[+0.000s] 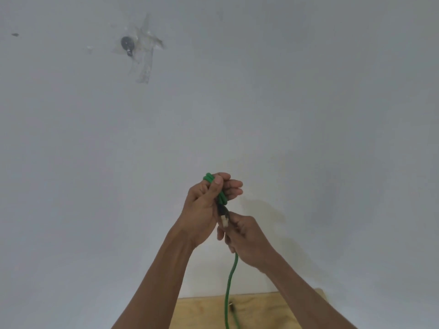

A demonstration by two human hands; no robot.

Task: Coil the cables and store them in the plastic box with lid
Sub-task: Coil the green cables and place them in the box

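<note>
A: Where is the green cable point(222, 198) at this point?

B: A few loops of it sit bundled in the left hand point(204, 207), which is raised in front of the wall point(308, 91) and clenched around them. The plug end point(224, 219) pokes out just below that fist. The rest of the cable hangs down through the right hand point(247, 241) toward the wooden table point(204, 312).

A: And the right hand, what is it doing?

B: It grasps the loose run just under the plug, fingers curled around it.

A: How should the coiling go from here?

B: Probably by feeding each new loop up to match the ones already held, letting the strand slide through the right hand so it does not twist. The plastic box is not in view, so storing comes later.
</note>
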